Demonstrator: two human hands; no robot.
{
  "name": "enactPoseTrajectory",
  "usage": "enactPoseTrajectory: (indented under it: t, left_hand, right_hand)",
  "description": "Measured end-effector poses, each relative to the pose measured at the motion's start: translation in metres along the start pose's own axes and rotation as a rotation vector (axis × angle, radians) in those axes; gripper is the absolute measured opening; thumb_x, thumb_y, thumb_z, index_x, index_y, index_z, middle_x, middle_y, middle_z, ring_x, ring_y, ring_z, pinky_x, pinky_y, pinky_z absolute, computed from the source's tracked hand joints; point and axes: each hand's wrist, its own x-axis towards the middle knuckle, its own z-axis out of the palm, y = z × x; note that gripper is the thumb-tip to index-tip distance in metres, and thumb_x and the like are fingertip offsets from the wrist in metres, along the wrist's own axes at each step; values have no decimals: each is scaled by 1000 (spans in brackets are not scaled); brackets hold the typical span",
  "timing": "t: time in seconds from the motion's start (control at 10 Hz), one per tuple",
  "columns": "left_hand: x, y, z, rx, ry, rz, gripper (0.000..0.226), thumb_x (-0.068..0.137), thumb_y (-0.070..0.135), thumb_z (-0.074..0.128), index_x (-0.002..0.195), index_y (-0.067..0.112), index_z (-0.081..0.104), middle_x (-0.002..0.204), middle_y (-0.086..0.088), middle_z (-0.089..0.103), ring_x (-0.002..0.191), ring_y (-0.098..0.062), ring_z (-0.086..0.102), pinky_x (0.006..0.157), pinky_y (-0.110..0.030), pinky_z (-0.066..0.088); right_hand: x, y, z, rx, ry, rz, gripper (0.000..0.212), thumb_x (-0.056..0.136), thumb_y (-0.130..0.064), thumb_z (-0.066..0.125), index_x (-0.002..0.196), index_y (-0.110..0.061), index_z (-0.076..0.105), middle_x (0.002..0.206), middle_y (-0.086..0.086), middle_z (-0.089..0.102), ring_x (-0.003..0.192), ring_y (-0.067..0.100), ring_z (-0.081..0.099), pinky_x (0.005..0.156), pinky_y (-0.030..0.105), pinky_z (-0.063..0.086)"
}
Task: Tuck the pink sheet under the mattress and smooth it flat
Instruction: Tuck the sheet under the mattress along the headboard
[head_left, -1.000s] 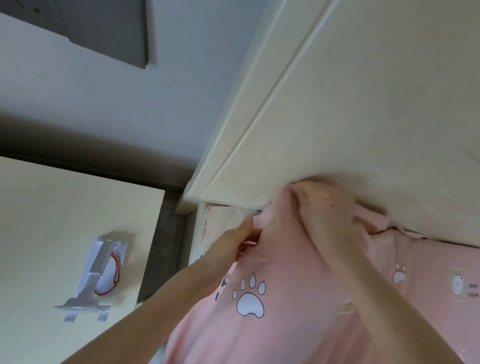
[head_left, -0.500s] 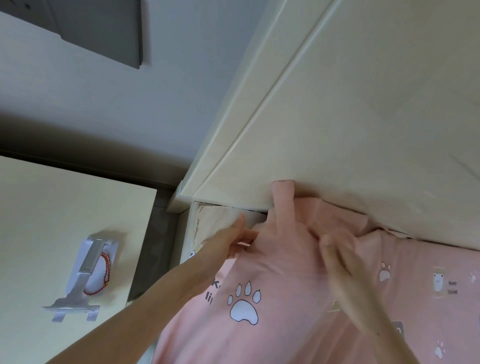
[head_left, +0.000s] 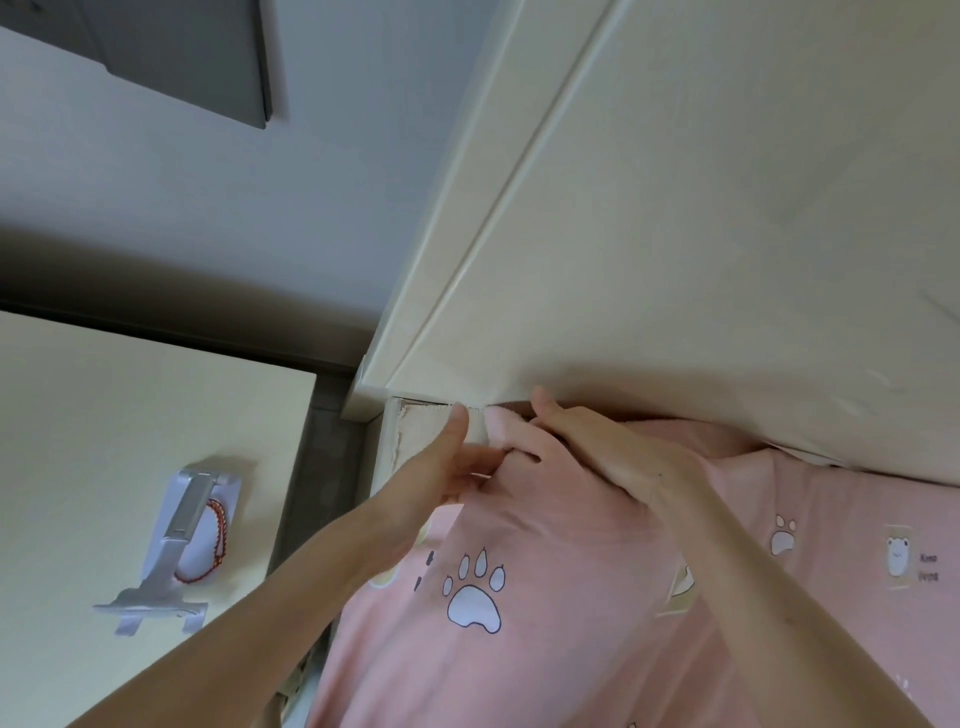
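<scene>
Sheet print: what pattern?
Plain pink sheet with white, dark-outlined paw prints and a small cartoon animal; head view.

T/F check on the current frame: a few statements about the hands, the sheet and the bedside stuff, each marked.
1. The left hand and the right hand both touch the pink sheet near the headboard. True.
2. The sheet fully covers the mattress corner. False: bare cream mattress shows beside the left hand.
3. A white paw print shows on the sheet below the hands. True.
4. A blue mug stands on the bedside table. False: a grey stand with a red cord lies there.
</scene>
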Motion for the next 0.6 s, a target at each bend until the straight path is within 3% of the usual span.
enactPoseTrajectory:
  t: [0.1,0.2,0.3,0.4,0.5,0.6]
  left_hand:
    - [0,14,-10,50,264,224,55,89,58,36,82,17,71,89,2,74,90,-16,68,87,-30,49]
    - [-1,23,-6,174,194,475,42,85,57,37,96,31,68,105,11,68,102,0,60,93,-19,44]
    - [7,14,9,269,-52,348,49,90,59,29,102,35,69,109,11,68,109,-5,59,101,-27,43]
    - [16,6,10,174,-20,142,52,99,48,23,102,28,70,104,8,69,106,-17,60,102,-33,42]
    - [18,2,10,0,-43,36,52,100,40,23,96,19,71,99,-3,70,98,-20,62,99,-32,43]
    - [20,-1,8,-217,-37,-67,51,100,36,26,98,8,68,94,-6,68,89,-18,61,89,-28,46]
  right_hand:
    - [-6,0,-1,67,-10,11,63,97,-57,22,123,-14,60,127,10,60,121,27,52,105,41,35]
    - [-12,2,-3,98,-13,-38,64,97,-58,16,100,-28,72,103,-19,68,107,4,58,101,29,36]
    - [-9,5,0,157,32,-72,65,94,-63,17,97,-23,68,102,-9,71,106,9,60,101,31,39]
    - [-4,11,0,161,94,-39,60,92,-65,19,98,-26,64,100,-11,71,107,6,58,93,24,39]
    - [-7,7,-1,73,185,-120,57,95,-58,20,104,-26,66,101,-13,72,105,5,60,91,18,40]
    - [-22,-8,-2,-48,336,-335,55,95,-52,20,114,-29,66,113,-11,69,108,2,59,99,11,36]
